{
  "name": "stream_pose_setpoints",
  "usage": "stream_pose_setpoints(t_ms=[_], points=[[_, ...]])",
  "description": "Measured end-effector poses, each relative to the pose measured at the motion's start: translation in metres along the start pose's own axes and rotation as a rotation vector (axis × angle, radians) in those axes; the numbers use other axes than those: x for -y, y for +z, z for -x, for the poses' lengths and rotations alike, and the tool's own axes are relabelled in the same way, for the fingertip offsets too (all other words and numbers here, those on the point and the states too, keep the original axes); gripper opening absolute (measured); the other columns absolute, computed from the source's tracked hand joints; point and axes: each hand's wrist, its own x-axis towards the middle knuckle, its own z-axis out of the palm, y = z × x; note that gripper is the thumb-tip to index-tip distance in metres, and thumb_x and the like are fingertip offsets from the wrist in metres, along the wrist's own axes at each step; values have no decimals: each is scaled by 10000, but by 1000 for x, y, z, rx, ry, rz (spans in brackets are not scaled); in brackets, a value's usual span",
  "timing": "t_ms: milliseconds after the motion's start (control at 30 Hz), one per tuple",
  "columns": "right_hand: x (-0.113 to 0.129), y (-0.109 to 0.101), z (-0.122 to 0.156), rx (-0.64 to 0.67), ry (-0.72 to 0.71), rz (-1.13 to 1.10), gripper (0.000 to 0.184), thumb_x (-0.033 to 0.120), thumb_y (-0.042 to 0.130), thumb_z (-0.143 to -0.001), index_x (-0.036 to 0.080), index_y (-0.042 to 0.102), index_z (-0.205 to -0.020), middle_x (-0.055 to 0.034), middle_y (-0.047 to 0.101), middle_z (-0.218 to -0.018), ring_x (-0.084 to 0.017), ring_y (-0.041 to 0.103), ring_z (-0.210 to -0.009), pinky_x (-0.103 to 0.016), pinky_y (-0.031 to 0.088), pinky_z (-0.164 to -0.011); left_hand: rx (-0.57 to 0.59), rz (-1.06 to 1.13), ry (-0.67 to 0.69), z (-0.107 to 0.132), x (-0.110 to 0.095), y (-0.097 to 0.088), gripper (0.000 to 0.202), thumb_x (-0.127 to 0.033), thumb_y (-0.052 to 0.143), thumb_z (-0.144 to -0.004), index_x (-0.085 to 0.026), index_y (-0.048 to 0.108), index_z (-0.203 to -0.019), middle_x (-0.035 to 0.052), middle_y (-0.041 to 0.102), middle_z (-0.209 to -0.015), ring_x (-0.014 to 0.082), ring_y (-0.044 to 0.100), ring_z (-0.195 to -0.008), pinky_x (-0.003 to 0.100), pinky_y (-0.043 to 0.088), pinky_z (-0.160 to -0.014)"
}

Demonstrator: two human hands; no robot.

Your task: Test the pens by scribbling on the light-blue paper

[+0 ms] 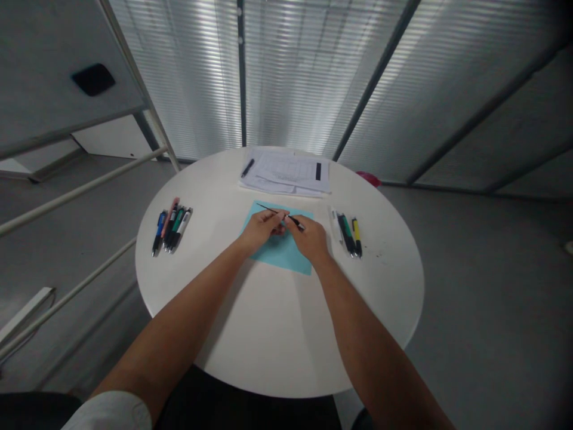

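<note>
Nearest: both bare forearms reach in over the near edge of the round white table (268, 334). A white sleeve (111, 412) shows at the left elbow.

Mid-table: left hand (261, 232) and right hand (311, 240) meet above a light blue sheet (284, 254), which lies flat under them, probably as a work mat to show up small parts. Between them is a slim dark rod (267, 208), perhaps a pen refill; too thin to tell.
- Left fingers are pinched together on the rod near its middle.
- Right fingers are closed on its near-right end.
- The two-handed pinch looks meant to steady so thin a piece.
- The rod is held just above the sheet, almost level. Its long axis runs from near-right to far-left, and its free fine tip points far-left, away from the body.

Either side: a row of five pens (172, 230) lies to the left and a smaller row of pens (348, 234) to the right, each group parallel and well apart from the sheet. They look sorted.

Far edge: a stack of printed papers (290, 173) with a dark pen (248, 168) on it.
</note>
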Motion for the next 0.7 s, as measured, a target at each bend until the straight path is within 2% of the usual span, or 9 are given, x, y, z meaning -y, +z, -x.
stream_pose_setpoints(t_ms=[167,333,433,500,567,633,700], points=[[1,-1,1,22,11,-37,423,551,422,-952,247,716,-947,-39,729,-869,-197,639,-786,-299,425,-709,2,-132,16,4,-7,1,308,-401,684,-808,-136,729,-958,20,612,-650,106,560,-566,240,431,-550],[1,-1,1,29,27,-116,442,576,412,-946,248,708,-934,-25,720,-859,-187,626,-776,-290,427,-707,-10,-136,23,7,-14,6,240,-338,670,-806,-140,723,-929,28,632,-703,94,528,-541,242,410,-538],[1,-1,1,7,65,-175,476,604,406,-937,233,704,-912,-13,688,-785,-170,597,-722,-272,413,-663,-37,-174,42,8,-15,5,206,-284,662,-791,-153,716,-940,23,629,-726,92,497,-536,247,402,-549],[1,-2,0,-33,105,-223,508,626,398,-930,218,697,-887,-5,642,-710,-161,568,-675,-264,399,-630,-84,-302,114,8,-14,2,196,-229,654,-769,-172,721,-945,16,621,-732,104,491,-570,253,407,-592],[2,-2,0,-88,142,-272,530,639,384,-928,208,688,-872,2,595,-659,-155,540,-636,-261,390,-614,-123,-506,242,8,-12,-3,218,-173,630,-752,-192,729,-946,26,632,-782,129,508,-646,273,428,-682],[2,-2,-1,-141,170,-315,537,637,370,-933,204,680,-865,10,551,-620,-151,513,-604,-262,383,-604,-123,-722,369,7,-10,-7,257,-144,580,-766,-198,729,-968,53,646,-874,168,538,-761,310,439,-800],[2,-2,-2,-192,191,-337,536,632,362,-938,203,672,-854,22,501,-579,-148,487,-574,-264,373,-589,-116,-900,441,7,-9,-11,294,-137,530,-791,-187,721,-1009,84,643,-937,210,549,-883,356,421,-901]])
